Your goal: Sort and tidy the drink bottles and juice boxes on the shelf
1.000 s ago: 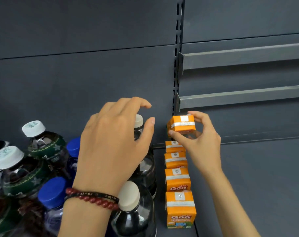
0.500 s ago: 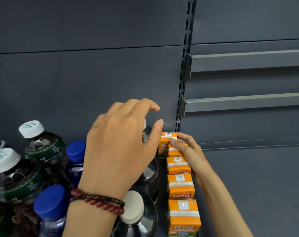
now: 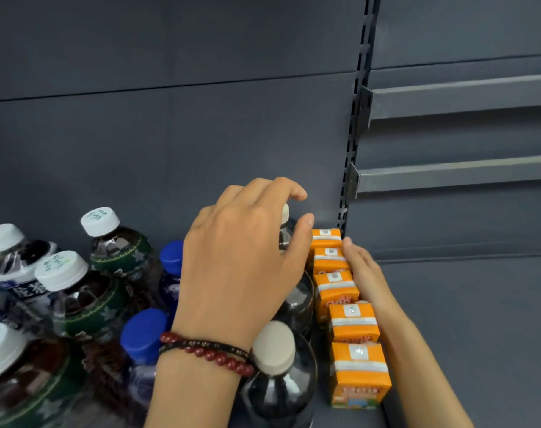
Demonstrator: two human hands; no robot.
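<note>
Now, head view: five juice boxes (image 3: 340,291) stand in line on the shelf (image 3: 323,417). The back one is down where a second ago our right hand (image 3: 366,273) pinched it aloft. That hand now lies flat against the row. Our left hand (image 3: 241,257) arches over a dark bottle (image 3: 297,298), grip unclear, and we see mixed bottles (image 3: 108,257) leftward, unsorted.

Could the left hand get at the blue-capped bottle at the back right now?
Probably yes. The left hand is right beside the back blue-capped bottle, whose cap stands uncovered; a green-labelled bottle crowds its body, so only a top grip looks free.
</note>
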